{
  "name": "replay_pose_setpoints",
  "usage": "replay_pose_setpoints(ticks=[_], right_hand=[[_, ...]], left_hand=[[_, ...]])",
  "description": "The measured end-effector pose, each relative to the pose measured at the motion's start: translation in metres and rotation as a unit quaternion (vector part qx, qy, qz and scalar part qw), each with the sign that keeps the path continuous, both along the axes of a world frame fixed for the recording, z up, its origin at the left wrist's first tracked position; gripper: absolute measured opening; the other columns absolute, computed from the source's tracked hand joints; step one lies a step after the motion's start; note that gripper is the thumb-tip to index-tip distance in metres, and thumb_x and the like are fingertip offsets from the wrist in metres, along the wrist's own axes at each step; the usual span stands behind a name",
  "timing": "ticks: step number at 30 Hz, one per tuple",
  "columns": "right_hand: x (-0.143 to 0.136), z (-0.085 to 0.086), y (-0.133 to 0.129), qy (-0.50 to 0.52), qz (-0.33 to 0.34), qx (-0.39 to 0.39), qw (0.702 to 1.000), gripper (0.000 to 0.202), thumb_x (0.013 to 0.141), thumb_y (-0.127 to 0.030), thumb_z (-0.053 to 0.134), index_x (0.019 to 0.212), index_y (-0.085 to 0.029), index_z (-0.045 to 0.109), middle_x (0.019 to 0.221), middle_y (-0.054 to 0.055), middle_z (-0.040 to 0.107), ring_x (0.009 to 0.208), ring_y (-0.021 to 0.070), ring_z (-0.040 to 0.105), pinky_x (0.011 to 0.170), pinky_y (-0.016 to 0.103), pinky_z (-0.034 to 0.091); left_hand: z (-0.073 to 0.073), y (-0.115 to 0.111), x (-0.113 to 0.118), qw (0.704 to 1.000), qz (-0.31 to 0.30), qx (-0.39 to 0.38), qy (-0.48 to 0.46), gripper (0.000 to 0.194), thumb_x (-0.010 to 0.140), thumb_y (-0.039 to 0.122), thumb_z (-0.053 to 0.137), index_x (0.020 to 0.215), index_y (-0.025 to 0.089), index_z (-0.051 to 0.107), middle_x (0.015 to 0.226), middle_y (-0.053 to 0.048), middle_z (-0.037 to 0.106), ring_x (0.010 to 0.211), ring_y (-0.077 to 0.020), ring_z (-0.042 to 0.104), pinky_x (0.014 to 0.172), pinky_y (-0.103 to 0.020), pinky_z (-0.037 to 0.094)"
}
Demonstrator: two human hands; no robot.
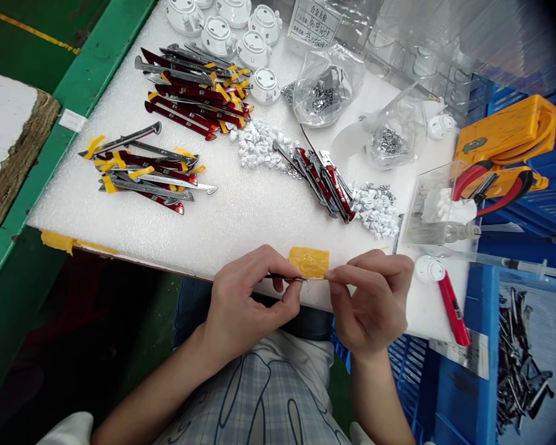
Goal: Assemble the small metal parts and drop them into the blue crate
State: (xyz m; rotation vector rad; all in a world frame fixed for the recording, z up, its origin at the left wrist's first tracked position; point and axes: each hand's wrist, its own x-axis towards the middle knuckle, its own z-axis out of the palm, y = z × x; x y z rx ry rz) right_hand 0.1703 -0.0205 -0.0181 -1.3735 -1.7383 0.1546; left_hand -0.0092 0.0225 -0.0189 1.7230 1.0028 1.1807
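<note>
At the table's front edge, my left hand (259, 287) pinches a thin dark strip (278, 277), seen nearly edge-on; its kind is hard to make out. My right hand (370, 293) is closed in a pinch at the strip's right side, and anything between its fingertips is too small to name. Just behind the fingertips lies a piece of yellow tape (309, 261) with shiny clear blobs on it. Farther back rests a small bundle of red and grey blade-shaped parts (322, 182), with small white pieces (375, 210) beside it.
Taped blade parts lie in two piles (199, 86) (143, 170) at the left. White round containers (254, 49) and bags of small metal parts (324, 93) stand at the back. On the right are pliers (482, 185), a red tube (454, 309) and a blue bin (488, 346).
</note>
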Motion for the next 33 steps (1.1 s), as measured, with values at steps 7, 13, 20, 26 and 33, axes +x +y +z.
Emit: replay_pose_setpoints(ticks=[7,13,20,26,33], right_hand=[[0.0,0.0,0.0,0.001,-0.002,0.005,1.0,0.02,0.096,-0.007,0.064,0.105,-0.025,0.068,0.093,0.0,0.046,0.073,0.014,0.053,0.063,0.036,0.043],[0.003,-0.002,-0.001,0.013,-0.004,0.018,1.0,0.017,0.097,-0.007,0.065,0.104,-0.022,0.07,0.092,-0.001,0.049,0.075,0.0137,0.054,0.065,0.034,0.044],[0.019,-0.003,-0.007,0.038,-0.127,-0.054,0.99,0.013,0.097,-0.017,0.076,0.103,-0.028,0.08,0.093,0.0,0.057,0.086,0.0159,0.058,0.076,0.033,0.047],[0.018,-0.005,0.001,-0.04,-0.187,-0.083,0.978,0.009,0.099,-0.024,0.076,0.101,-0.028,0.084,0.096,0.002,0.057,0.09,0.0182,0.058,0.075,0.033,0.045],[0.021,0.0,-0.005,-0.035,-0.223,-0.103,0.969,0.011,0.097,-0.032,0.079,0.106,-0.027,0.084,0.1,0.003,0.06,0.094,0.0206,0.06,0.079,0.035,0.048]], left_hand=[[0.001,0.0,0.001,1.0,0.004,-0.004,-0.011,0.021,0.084,0.002,0.067,0.084,0.023,0.068,0.072,0.004,0.072,0.058,-0.0119,0.066,0.053,-0.023,0.054],[0.001,-0.001,0.0,1.0,0.014,-0.018,-0.016,0.02,0.084,0.003,0.067,0.083,0.022,0.068,0.071,0.004,0.072,0.058,-0.0115,0.066,0.054,-0.022,0.054],[0.0,-0.002,0.001,0.999,0.019,-0.018,-0.022,0.021,0.083,0.001,0.065,0.082,0.022,0.067,0.072,0.004,0.071,0.059,-0.0102,0.066,0.057,-0.02,0.055],[-0.001,-0.001,-0.001,1.0,0.016,-0.016,-0.009,0.021,0.085,0.002,0.064,0.084,0.022,0.067,0.072,0.005,0.07,0.06,-0.0091,0.066,0.058,-0.018,0.054],[-0.003,-0.001,0.0,1.0,0.015,-0.012,-0.004,0.02,0.087,0.002,0.063,0.085,0.022,0.066,0.071,0.006,0.068,0.06,-0.0082,0.067,0.06,-0.017,0.054]])
